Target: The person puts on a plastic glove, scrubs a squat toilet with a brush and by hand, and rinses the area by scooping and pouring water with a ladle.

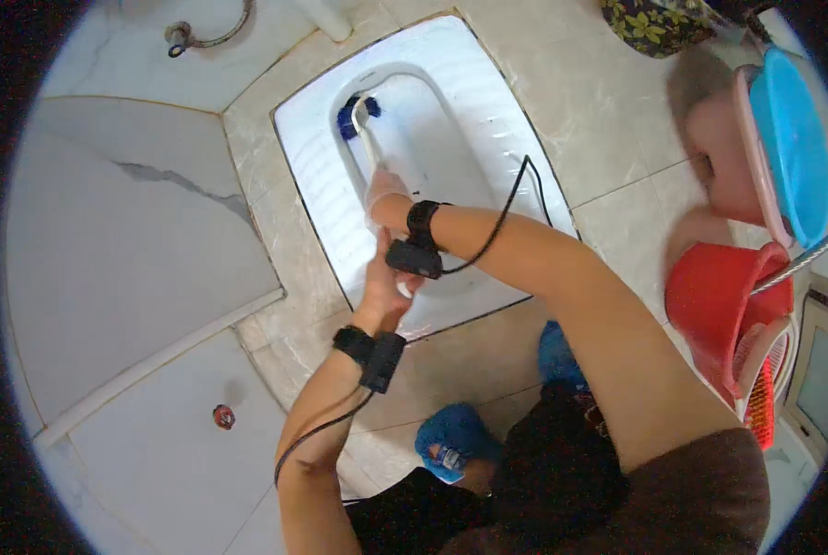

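Brush: a white-handled brush (pixel 368 141) with blue bristles (pixel 346 120), its head against the bowl wall at the far left.
Right hand: in a thin, see-through covering, the right hand (pixel 388 188) is wrapped around the handle's near end.
Left hand: the left hand (pixel 386 289) is just nearer than the right wrist; whether it grips anything cannot be told.
Handling: a firm hold, with the bristles pressed evenly to the curve, should suit short, controlled strokes and limit splashing.
Cable: a black cable (pixel 502 215) from the right wrist device (pixel 415 258) loops over the toilet's right side; best kept out of the bowl.
Toilet: a white squat toilet (pixel 314 153) set in tiles.
Right side: a red bucket (pixel 705 289), with a blue basin (pixel 797 148) farther off.
Near: blue slippers (pixel 455 435) on the feet.
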The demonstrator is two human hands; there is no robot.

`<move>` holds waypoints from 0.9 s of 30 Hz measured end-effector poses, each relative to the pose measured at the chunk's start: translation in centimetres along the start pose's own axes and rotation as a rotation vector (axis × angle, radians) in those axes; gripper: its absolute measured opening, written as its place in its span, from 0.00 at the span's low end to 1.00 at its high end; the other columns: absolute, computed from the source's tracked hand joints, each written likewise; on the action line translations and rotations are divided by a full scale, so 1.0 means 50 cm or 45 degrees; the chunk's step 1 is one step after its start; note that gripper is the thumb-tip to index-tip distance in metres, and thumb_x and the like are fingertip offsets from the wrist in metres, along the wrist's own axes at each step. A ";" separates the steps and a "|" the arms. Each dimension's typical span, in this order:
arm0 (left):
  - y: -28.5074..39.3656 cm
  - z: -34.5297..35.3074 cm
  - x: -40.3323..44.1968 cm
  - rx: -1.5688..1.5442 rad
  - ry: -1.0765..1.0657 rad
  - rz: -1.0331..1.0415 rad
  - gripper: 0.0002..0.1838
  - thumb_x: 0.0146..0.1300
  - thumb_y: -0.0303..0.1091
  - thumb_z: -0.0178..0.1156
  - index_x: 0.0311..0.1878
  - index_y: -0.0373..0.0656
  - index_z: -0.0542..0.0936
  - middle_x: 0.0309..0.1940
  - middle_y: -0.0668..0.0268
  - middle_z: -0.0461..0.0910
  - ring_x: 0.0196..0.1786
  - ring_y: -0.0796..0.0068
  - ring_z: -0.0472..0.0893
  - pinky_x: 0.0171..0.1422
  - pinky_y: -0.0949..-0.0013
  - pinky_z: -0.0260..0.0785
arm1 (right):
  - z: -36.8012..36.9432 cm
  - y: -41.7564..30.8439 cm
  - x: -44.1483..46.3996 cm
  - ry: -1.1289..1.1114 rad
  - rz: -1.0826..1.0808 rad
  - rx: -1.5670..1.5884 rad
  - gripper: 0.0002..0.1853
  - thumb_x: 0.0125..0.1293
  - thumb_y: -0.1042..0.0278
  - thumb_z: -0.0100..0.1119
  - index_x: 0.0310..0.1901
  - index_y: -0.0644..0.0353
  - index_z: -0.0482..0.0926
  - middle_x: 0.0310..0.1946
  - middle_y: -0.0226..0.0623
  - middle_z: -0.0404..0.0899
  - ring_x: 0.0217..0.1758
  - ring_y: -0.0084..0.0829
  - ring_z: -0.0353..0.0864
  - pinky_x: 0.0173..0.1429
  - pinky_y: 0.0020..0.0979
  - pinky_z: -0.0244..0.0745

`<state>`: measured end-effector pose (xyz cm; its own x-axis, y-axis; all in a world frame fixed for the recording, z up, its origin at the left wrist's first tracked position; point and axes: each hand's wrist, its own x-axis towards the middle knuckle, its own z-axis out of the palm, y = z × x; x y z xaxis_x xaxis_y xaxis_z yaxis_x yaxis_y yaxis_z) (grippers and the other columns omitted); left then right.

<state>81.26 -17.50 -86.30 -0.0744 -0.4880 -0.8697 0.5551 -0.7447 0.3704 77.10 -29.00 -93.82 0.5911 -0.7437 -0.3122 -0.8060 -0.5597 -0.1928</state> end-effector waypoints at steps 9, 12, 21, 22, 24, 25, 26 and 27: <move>-0.123 0.039 -0.011 -0.385 -0.232 -0.342 0.30 0.52 0.68 0.44 0.32 0.46 0.73 0.23 0.69 0.75 0.10 0.82 0.63 0.10 0.83 0.52 | 0.021 0.009 -0.079 -0.177 0.484 0.743 0.32 0.55 0.72 0.46 0.61 0.73 0.47 0.42 0.57 0.72 0.45 0.43 0.76 0.49 0.32 0.70; -0.052 0.025 0.062 -0.335 -0.243 -0.203 0.30 0.53 0.67 0.43 0.32 0.46 0.73 0.24 0.68 0.75 0.10 0.85 0.63 0.08 0.86 0.51 | 0.016 0.022 -0.043 -0.157 0.586 0.885 0.30 0.57 0.67 0.45 0.59 0.72 0.50 0.42 0.55 0.73 0.45 0.44 0.76 0.49 0.35 0.69; -0.176 0.088 0.015 -0.589 -0.377 -0.251 0.28 0.50 0.68 0.46 0.30 0.49 0.72 0.19 0.73 0.72 0.13 0.83 0.65 0.14 0.81 0.54 | -0.040 0.048 -0.135 -0.180 0.383 0.735 0.34 0.55 0.77 0.46 0.61 0.74 0.44 0.32 0.52 0.76 0.37 0.43 0.78 0.37 0.40 0.73; -0.177 0.116 0.008 -0.578 -0.221 -0.215 0.28 0.50 0.68 0.47 0.30 0.49 0.72 0.19 0.73 0.71 0.14 0.83 0.66 0.15 0.81 0.55 | -0.048 0.055 -0.133 -0.162 0.364 0.727 0.33 0.55 0.77 0.46 0.60 0.74 0.45 0.32 0.52 0.76 0.37 0.43 0.78 0.37 0.40 0.73; -0.170 0.126 0.024 -0.524 -0.145 -0.154 0.28 0.49 0.68 0.47 0.30 0.49 0.72 0.19 0.74 0.71 0.16 0.83 0.67 0.16 0.82 0.55 | -0.057 0.072 -0.129 -0.141 0.319 0.717 0.32 0.55 0.77 0.46 0.60 0.74 0.46 0.33 0.52 0.76 0.37 0.43 0.78 0.37 0.40 0.74; -0.157 0.108 0.054 -0.474 -0.230 -0.126 0.29 0.49 0.68 0.47 0.29 0.49 0.72 0.18 0.74 0.71 0.17 0.84 0.67 0.17 0.82 0.55 | -0.051 0.075 -0.100 -0.164 0.401 0.719 0.23 0.61 0.70 0.40 0.58 0.70 0.56 0.38 0.51 0.75 0.43 0.43 0.76 0.46 0.42 0.70; -0.141 0.096 0.075 -0.426 -0.309 -0.100 0.29 0.49 0.69 0.47 0.29 0.49 0.72 0.18 0.74 0.71 0.18 0.84 0.67 0.17 0.83 0.55 | -0.037 0.084 -0.073 -0.110 0.454 0.880 0.24 0.60 0.72 0.42 0.57 0.71 0.56 0.37 0.51 0.76 0.41 0.44 0.77 0.43 0.41 0.72; -0.113 0.120 0.055 -0.353 -0.094 -0.104 0.29 0.50 0.68 0.46 0.27 0.48 0.71 0.18 0.74 0.70 0.17 0.84 0.67 0.17 0.83 0.54 | -0.020 0.089 -0.049 -0.061 0.505 1.049 0.24 0.58 0.73 0.44 0.56 0.73 0.56 0.35 0.51 0.76 0.39 0.44 0.77 0.41 0.40 0.73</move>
<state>72.97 -17.36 -88.84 -0.1823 -0.4708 -0.8632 0.7491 -0.6351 0.1882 72.11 -30.02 -93.00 0.2792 -0.7997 -0.5316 -0.7278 0.1849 -0.6604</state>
